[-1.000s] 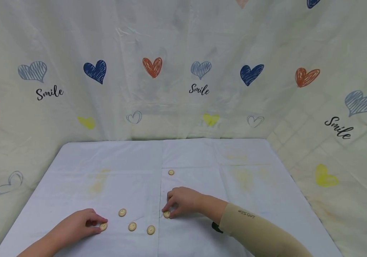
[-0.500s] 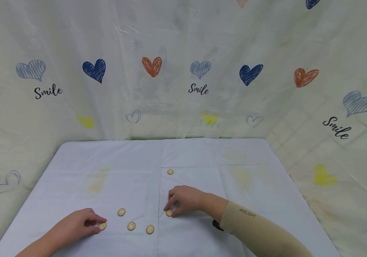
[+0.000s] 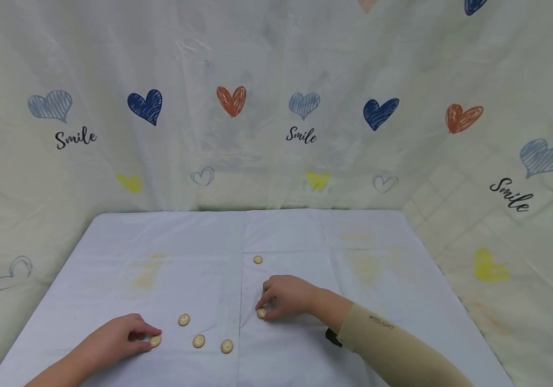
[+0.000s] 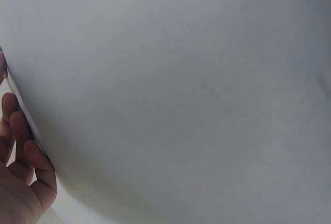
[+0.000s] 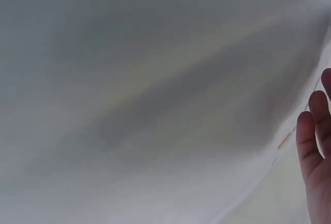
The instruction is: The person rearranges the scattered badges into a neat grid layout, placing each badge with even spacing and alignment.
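In the head view my left hand (image 3: 119, 338) pinches a round wooden button (image 3: 155, 341) at the left front of the white-covered table, thumb and forefinger at its rim. Right of the middle, my right hand (image 3: 288, 296) pinches another wooden button (image 3: 261, 312) between thumb and fingertips, low over the cloth. A loose button (image 3: 258, 259) lies farther back, beyond the right hand. The left wrist view shows curled fingers (image 4: 39, 162) against the white cloth, with the button out of sight. Only a few fingers (image 5: 306, 133) appear at the right edge of the right wrist view.
Between the hands lie three loose buttons: one farther back (image 3: 184, 320), a middle button (image 3: 199, 341) and a right-hand button (image 3: 227, 346). The white tablecloth (image 3: 363, 344) has creases and yellowish stains. A curtain (image 3: 266, 64) printed with hearts hangs behind the table.
My right hand has slid its button away from me and slightly to the right, toward the far loose button. The left hand has stayed in place on its button.
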Demonstrator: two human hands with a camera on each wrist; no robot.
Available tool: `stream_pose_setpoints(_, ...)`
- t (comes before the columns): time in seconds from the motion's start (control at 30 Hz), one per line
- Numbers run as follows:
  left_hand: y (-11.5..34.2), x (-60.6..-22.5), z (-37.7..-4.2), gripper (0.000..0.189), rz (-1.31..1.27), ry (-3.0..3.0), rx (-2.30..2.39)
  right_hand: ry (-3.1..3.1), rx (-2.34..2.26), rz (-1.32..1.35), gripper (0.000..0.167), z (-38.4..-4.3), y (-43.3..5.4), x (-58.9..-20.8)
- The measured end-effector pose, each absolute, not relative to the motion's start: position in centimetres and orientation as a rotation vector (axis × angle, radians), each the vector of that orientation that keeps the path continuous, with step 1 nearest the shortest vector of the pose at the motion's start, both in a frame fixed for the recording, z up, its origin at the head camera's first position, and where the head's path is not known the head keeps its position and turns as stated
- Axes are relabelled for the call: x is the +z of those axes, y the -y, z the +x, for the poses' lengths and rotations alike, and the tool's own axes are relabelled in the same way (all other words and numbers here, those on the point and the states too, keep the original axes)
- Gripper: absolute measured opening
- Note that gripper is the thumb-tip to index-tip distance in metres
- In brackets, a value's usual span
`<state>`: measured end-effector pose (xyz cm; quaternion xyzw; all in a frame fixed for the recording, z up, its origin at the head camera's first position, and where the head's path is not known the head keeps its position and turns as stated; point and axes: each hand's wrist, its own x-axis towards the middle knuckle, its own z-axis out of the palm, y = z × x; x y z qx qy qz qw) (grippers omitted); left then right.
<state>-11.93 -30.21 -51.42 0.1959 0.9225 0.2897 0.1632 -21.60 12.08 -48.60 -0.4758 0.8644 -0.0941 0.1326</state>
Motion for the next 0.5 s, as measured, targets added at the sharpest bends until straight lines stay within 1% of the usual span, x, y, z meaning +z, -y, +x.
stream_pose_setpoints(0.33,30.1,-51.3,-12.1,0.028,0.551,-2.621,0.830,-2.577,-0.470,-1.093,0.023,-23.7,-14.3,-47.7)
stream_pose_setpoints(0.5,30.2,-51.3,-12.1,0.028,0.534,-2.605,0.843,-2.645,-0.475,-0.944,0.021,-25.7,-15.0,-48.0)
